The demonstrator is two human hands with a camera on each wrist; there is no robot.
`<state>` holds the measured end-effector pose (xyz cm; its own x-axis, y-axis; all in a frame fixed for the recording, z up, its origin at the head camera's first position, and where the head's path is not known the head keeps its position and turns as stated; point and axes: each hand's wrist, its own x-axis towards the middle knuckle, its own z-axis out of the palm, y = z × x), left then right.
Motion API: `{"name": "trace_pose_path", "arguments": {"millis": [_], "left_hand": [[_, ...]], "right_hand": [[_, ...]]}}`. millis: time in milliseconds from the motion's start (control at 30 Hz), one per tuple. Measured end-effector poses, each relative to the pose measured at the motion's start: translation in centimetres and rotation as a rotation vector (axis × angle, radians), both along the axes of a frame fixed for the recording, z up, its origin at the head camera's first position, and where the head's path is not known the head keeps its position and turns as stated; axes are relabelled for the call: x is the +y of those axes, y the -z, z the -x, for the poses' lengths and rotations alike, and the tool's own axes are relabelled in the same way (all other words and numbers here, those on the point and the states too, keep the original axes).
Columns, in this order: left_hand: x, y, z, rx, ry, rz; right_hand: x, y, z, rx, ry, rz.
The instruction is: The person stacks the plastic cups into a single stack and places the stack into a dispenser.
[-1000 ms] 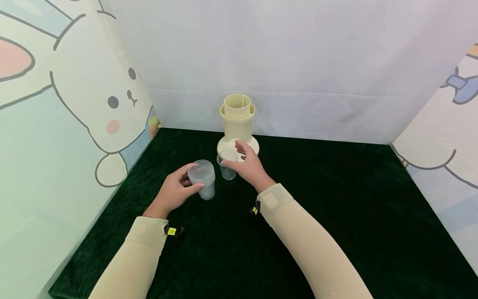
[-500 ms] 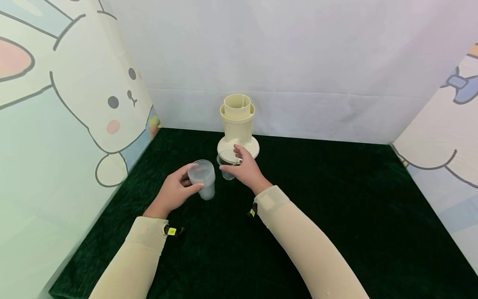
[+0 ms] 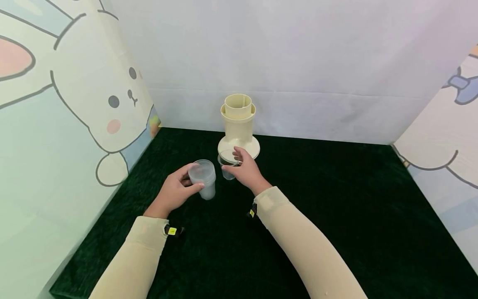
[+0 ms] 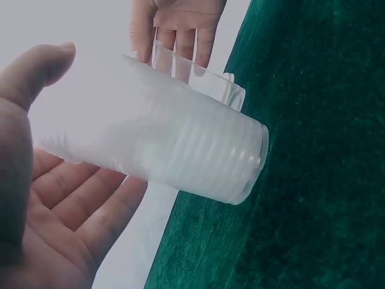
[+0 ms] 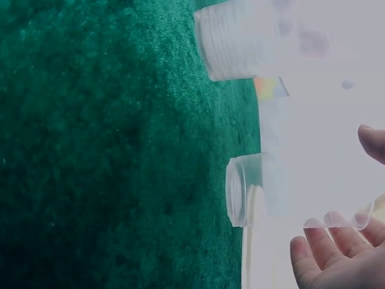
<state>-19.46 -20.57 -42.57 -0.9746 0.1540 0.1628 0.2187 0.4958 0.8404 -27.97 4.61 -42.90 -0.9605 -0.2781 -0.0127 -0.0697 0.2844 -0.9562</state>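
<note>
My left hand (image 3: pixel 175 191) holds a stack of translucent plastic cups (image 3: pixel 207 189), thumb on the near side and fingers behind. In the left wrist view the nested cups (image 4: pixel 204 144) lie across the frame, their ridged layers showing. Just to the right, a single clear plastic cup (image 3: pixel 228 173) stands upright on the cloth. My right hand (image 3: pixel 248 171) is round its upper part, thumb in front and fingertips at the far side of the rim. In the right wrist view the fingers (image 5: pixel 325 247) meet the clear cup (image 5: pixel 243 189) near its rim; glare hides part of it.
Behind the clear cup stands a cream cylindrical holder (image 3: pixel 239 124) with a round base and an inner tube. A dark green cloth (image 3: pixel 336 207) covers the table. A white curtain (image 3: pixel 317 62) closes off the back, and rabbit-printed panels (image 3: pixel 93 104) flank the sides.
My right hand has shifted slightly down and to the left, closing in around the clear cup's rim. The left hand and its stack have stayed in place.
</note>
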Motion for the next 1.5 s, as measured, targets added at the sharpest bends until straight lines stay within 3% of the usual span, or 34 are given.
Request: {"name": "trace_pose_path", "arguments": {"millis": [700, 1067, 1500], "left_hand": [[0.2, 0.0, -0.1, -0.01, -0.006, -0.001], [0.2, -0.1, -0.2, -0.011, -0.007, 0.0], [0.1, -0.2, -0.1, -0.026, -0.005, 0.0]], "right_hand": [[0.3, -1.2, -1.1, 0.067, -0.006, 0.03], [0.1, -3.8, -2.0, 0.181, -0.042, 0.057], [0.5, -5.8, -2.4, 0.215, -0.047, 0.088]]}}
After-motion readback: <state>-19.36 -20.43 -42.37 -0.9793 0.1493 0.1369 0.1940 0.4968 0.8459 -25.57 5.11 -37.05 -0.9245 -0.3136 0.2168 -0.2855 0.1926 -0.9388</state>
